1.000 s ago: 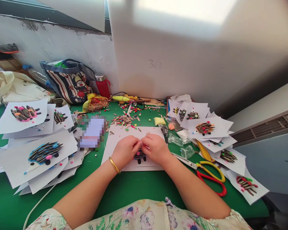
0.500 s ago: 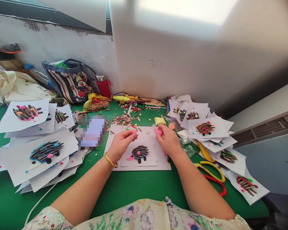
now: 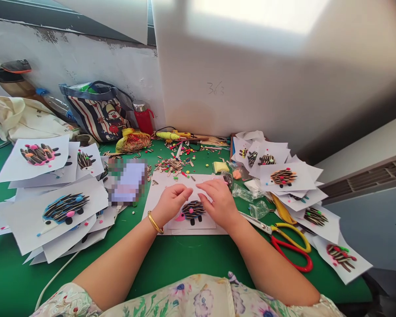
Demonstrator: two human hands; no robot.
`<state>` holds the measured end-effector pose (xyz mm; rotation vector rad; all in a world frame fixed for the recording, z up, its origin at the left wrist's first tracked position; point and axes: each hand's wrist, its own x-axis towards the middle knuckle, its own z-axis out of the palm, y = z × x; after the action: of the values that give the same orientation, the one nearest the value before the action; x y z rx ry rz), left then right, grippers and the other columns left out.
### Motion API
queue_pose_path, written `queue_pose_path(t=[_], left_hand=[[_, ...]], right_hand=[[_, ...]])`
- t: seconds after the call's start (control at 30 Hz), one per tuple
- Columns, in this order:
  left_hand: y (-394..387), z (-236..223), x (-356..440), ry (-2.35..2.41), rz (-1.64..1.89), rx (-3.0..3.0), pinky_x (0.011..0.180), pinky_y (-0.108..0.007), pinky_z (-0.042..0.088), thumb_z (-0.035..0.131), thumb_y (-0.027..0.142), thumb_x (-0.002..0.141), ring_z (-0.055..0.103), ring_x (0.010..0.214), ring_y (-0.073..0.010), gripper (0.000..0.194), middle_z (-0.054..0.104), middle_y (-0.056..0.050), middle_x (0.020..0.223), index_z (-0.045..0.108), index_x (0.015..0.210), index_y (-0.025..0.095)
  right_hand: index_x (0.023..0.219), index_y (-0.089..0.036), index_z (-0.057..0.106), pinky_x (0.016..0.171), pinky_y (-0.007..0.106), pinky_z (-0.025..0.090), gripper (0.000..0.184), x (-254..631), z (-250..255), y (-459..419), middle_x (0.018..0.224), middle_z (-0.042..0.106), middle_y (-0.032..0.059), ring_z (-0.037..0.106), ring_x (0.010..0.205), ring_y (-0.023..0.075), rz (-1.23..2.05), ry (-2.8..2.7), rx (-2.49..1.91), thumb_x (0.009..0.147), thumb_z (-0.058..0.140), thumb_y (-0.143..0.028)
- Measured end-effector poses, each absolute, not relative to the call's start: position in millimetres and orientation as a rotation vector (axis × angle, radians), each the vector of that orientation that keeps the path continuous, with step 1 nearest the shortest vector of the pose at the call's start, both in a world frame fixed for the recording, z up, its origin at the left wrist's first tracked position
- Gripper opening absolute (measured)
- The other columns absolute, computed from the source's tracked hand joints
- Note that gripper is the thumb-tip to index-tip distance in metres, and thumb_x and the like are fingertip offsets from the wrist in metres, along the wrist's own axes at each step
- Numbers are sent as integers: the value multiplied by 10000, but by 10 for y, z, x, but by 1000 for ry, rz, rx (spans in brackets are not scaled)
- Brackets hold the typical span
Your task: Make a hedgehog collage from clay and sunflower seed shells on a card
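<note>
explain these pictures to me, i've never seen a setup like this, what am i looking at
There is no robot here: the two bare hands belong to a person wearing a camera on the head. Every picture comes from that camera, looking forward and down.

On the green table, a hedgehog picture lies between the left hand and right hand. Beyond it is a heap of seeds and coloured bits. Decorated sheets are piled at left and right, with scissors by the right forearm. A striped bag and red flask stand at the back.

The right hand's fingers are apart; whether the left pinches something small, I cannot tell.
</note>
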<state>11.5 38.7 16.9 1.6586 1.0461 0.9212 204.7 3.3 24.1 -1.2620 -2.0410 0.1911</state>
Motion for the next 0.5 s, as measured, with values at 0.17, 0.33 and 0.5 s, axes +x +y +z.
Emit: queue_pose_path(t=[0.17,0.33,0.5], left_hand=[[394,146,143,1047,971,1552,691,-297,517,671,438,774,637,736,-179,278,713,-45,814,712,875,182],[365,170,146,1091,844,1651,578,-253,442,647,459,786,549,598,-138,308,632,1,629,646,675,172],[347,167,152,1069,815,1789,547,-249,366,536,528,849,468,564,-126,433,536,17,574,583,609,170]], right_hand=[[1192,-233,645,955,438,443,273,1976,226,-28,1059,682,75,568,1023,247,221,-2008,-1246,941,537,-248],[1242,-255,626,893,426,475,340,1983,181,-17,1017,666,67,571,988,239,245,-1982,-1189,909,581,-203],[1236,-280,644,848,398,488,363,1939,211,-45,965,645,52,566,948,217,338,-1989,-1086,907,559,-150]])
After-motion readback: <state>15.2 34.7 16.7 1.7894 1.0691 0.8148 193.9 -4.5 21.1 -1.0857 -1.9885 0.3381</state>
